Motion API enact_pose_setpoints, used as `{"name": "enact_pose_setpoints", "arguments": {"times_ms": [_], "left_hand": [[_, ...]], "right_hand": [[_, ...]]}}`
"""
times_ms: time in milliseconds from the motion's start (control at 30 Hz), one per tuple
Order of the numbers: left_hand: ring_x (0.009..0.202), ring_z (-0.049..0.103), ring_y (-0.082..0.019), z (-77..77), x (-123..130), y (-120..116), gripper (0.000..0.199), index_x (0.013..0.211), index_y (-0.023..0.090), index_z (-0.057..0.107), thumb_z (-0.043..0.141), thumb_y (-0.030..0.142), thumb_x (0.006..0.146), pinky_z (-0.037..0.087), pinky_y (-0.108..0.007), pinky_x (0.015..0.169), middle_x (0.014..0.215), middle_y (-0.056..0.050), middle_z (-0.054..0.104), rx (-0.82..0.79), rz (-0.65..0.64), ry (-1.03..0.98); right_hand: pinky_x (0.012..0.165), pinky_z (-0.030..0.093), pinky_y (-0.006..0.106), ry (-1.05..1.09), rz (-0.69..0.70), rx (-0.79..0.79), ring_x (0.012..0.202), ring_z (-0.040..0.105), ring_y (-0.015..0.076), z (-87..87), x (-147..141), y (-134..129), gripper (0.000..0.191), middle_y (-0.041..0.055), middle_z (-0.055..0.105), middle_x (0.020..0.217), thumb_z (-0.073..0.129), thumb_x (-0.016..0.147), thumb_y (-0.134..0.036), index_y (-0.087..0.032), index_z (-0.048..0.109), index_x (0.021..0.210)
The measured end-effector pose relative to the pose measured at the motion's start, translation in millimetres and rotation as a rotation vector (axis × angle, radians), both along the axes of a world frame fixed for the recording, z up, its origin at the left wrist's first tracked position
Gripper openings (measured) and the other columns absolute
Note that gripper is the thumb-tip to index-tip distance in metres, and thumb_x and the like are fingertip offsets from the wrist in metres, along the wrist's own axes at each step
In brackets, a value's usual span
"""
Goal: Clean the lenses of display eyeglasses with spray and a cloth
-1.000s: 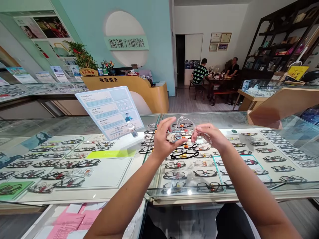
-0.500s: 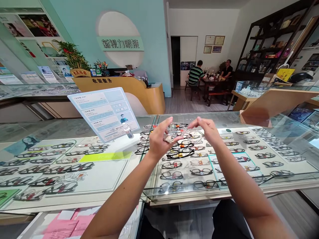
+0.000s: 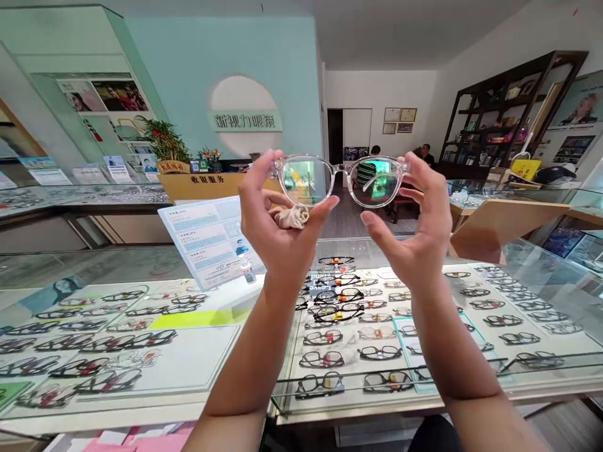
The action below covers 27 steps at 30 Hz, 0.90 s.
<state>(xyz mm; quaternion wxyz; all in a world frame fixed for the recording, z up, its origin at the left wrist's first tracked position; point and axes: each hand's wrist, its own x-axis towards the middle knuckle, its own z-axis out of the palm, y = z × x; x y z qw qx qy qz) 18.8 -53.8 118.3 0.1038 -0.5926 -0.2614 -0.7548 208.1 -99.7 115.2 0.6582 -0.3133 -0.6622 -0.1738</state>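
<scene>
Clear-framed glasses [image 3: 340, 168] are held up in front of me, above the glass display case, with both lenses facing me. My left hand [image 3: 282, 213] grips the left end of the frame and also has a crumpled whitish cloth [image 3: 293, 218] tucked in its fingers; its thumb reaches up near the lower rim of the left lens. At the right end of the frame, the fingers of my right hand [image 3: 417, 216] hold the corner by the hinge, with the thumb apart below the lens. Greenish reflections show on both lenses.
Below is the glass case [image 3: 277, 402] with rows of glasses inside. A light-blue leaflet [image 3: 207, 235] and a small bottle [image 3: 247, 270] stand at left. A brown board [image 3: 499, 223] is at right. Two people sit at the back.
Both hands have risen from low over the case, lifting the clear glasses to eye height and turning the lenses toward me. The view has tilted upward.
</scene>
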Motion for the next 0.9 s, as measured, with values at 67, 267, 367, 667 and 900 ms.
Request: {"name": "enact_pose_setpoints", "arguments": {"times_ms": [67,267,367,667,900], "left_hand": [[0.100,0.069,-0.023,6.5,7,-5,0.082,0.152,0.028,0.054,0.082,0.067,0.085,0.055,-0.034,0.073,0.152,-0.013,0.059,-0.011,0.025,-0.002],[0.077,0.060,-0.015,-4.2,5,2,0.077,0.148,0.029,0.063,0.090,0.057,0.082,0.050,-0.029,0.066,0.138,-0.009,0.068,-0.107,-0.047,0.036],[0.076,0.057,-0.015,-5.8,-1,12,0.073,0.145,0.030,0.068,0.093,0.054,0.080,0.053,-0.030,0.067,0.130,-0.008,0.070,-0.157,-0.016,0.119],[0.071,0.057,-0.017,-8.0,-3,32,0.072,0.142,0.028,0.071,0.092,0.057,0.080,0.051,-0.034,0.064,0.120,-0.010,0.074,-0.200,0.081,0.209],[0.090,0.068,-0.024,-5.6,-5,29,0.057,0.129,0.032,0.075,0.085,0.066,0.085,0.054,-0.037,0.068,0.112,-0.007,0.074,-0.274,0.120,0.278]], "right_hand": [[0.108,0.057,0.057,0.019,-0.054,0.014,0.132,0.062,0.0334,6.5,3,-5,0.066,0.0113,0.059,0.151,0.070,0.098,-0.047,-0.035,0.045,0.159],[0.103,0.062,0.055,0.022,-0.065,-0.014,0.122,0.068,0.0310,1.0,14,0,0.059,0.0098,0.068,0.142,0.075,0.098,-0.046,-0.035,0.056,0.152],[0.101,0.063,0.054,0.041,-0.049,-0.078,0.122,0.070,0.0308,-2.0,21,12,0.057,0.0098,0.068,0.144,0.076,0.097,-0.047,-0.034,0.059,0.150],[0.104,0.061,0.058,0.025,-0.067,-0.284,0.126,0.070,0.0335,-7.1,29,35,0.057,0.0131,0.071,0.140,0.073,0.098,-0.049,-0.028,0.061,0.150],[0.104,0.061,0.062,0.001,-0.193,-0.392,0.122,0.073,0.0359,-1.5,29,25,0.059,0.0136,0.074,0.139,0.070,0.098,-0.050,-0.027,0.062,0.152]]}}
